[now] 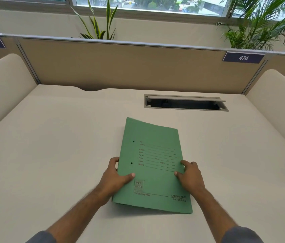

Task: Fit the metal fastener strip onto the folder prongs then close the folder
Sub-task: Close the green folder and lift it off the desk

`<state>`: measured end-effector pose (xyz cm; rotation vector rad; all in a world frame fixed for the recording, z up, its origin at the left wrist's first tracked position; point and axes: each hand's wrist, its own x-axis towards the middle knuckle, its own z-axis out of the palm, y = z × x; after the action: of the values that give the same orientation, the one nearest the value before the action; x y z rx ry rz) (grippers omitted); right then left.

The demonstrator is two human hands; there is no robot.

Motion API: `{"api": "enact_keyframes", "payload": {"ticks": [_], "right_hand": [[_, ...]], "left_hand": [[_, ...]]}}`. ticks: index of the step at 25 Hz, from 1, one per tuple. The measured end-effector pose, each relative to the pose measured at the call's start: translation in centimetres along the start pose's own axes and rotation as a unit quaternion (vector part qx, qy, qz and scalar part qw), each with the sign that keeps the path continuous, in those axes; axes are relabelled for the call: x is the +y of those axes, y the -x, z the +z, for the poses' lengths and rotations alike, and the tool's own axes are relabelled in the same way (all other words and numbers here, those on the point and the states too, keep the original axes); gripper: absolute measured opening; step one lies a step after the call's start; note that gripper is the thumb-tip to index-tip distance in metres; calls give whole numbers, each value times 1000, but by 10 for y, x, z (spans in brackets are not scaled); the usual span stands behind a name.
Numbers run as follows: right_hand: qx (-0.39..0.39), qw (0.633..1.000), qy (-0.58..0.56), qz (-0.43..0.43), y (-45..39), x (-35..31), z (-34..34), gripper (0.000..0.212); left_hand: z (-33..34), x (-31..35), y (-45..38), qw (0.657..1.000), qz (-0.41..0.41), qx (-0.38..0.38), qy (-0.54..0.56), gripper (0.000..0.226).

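Closed green folder, inside hidden, left hand and right hand clamped on edges

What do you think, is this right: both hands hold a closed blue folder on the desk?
Not quite: the head view shows the folder is green, not blue. The rest holds: it lies closed on the desk, the left hand and right hand holding its sides.

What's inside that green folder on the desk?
The folder is closed, which hides whatever is inside; no metal strip or prongs show. Only two small holes show near its left edge.
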<state>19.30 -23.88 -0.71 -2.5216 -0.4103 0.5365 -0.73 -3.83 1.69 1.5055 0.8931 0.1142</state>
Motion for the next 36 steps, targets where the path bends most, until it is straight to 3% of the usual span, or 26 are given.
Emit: {"api": "enact_keyframes", "payload": {"ticks": [3, 5, 8, 12, 15, 17, 21, 22, 27, 36], "right_hand": [[8, 999, -29, -12, 1, 3, -1, 55], [26, 997, -62, -23, 4, 5, 0, 53], [45, 978, -204, 5, 11, 4, 0, 50], [-100, 878, -468, -2, 24, -13, -10, 33], [-147, 836, -528, -40, 27, -29, -18, 38], [-136, 834, -532, -51, 22, -41, -22, 42], [-108, 841, -527, -50, 0, -69, -24, 43], [-112, 845, -521, -49, -7, -77, -24, 41], [-163, 855, -491, -18, -42, -121, -15, 48], [-119, 918, -379, 14, -99, -175, 26, 44]], "left_hand": [[1, -3, 9, 992, 53, -65, 95, 70], [-2, -3, 9, 986, 60, -57, 144, 71], [-9, -3, 3, 975, 80, -40, 205, 74], [-21, 14, -5, 958, 111, 8, 265, 72], [-31, 35, -14, 959, 139, 89, 231, 62], [-40, 47, -19, 962, 151, 104, 204, 58], [-62, 65, -27, 959, 181, -77, 202, 73], [-68, 68, -30, 958, 189, -93, 194, 77], [-97, 70, -65, 952, 174, -14, 253, 64], [-125, 61, -142, 957, 100, 89, 258, 63]]}}
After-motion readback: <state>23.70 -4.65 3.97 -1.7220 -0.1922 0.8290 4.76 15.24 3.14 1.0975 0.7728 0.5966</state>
